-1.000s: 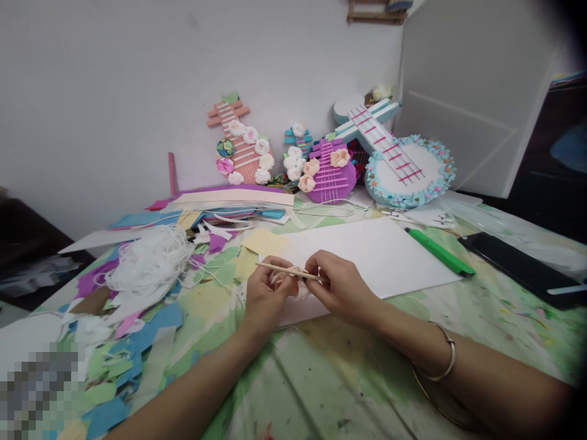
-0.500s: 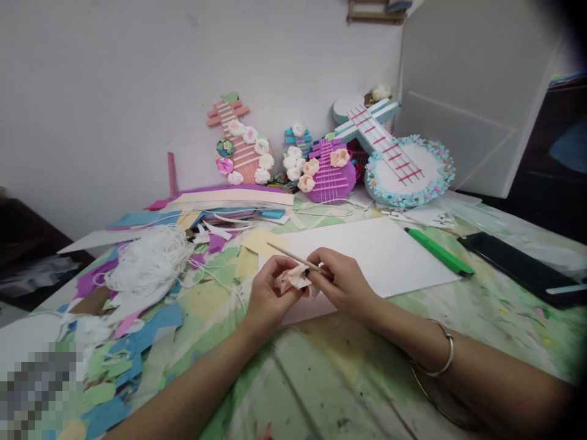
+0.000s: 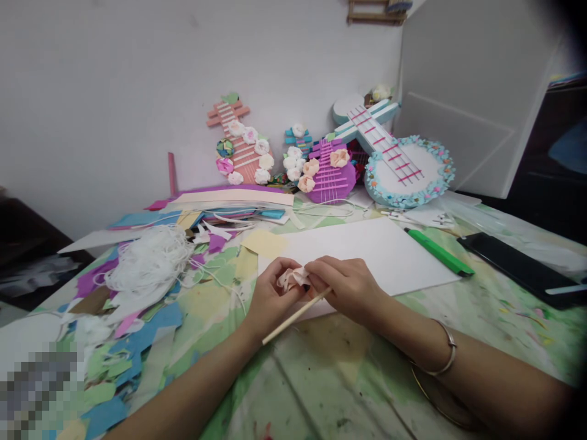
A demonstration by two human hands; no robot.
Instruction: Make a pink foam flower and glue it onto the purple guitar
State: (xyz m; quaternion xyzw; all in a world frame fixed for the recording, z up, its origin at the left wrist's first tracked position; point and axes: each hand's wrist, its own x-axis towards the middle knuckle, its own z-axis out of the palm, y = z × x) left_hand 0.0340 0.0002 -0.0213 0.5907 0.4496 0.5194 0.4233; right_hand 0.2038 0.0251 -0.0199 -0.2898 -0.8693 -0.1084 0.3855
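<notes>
My left hand (image 3: 271, 292) is closed around a pale pink paper flower (image 3: 291, 278), its crumpled petals showing between thumb and fingers. A thin wooden stick (image 3: 296, 316) is gripped in my right hand (image 3: 346, 282), slanting down to the left below the flower. The right fingertips touch the flower's right side, where a small dark spot shows. Both hands are over the near edge of a white sheet (image 3: 389, 256) on the table.
Paper scraps (image 3: 132, 360) and a tangle of white string (image 3: 144, 260) cover the left. A green marker (image 3: 438, 252) and a black phone-like slab (image 3: 518, 266) lie right. Decorated paper instruments (image 3: 330, 177) lean against the wall, beside a grey panel (image 3: 472, 91).
The stick has swung from pointing up and left to pointing down and left. My right fingers have turned over onto the flower's edge, while my left hand keeps its hold.
</notes>
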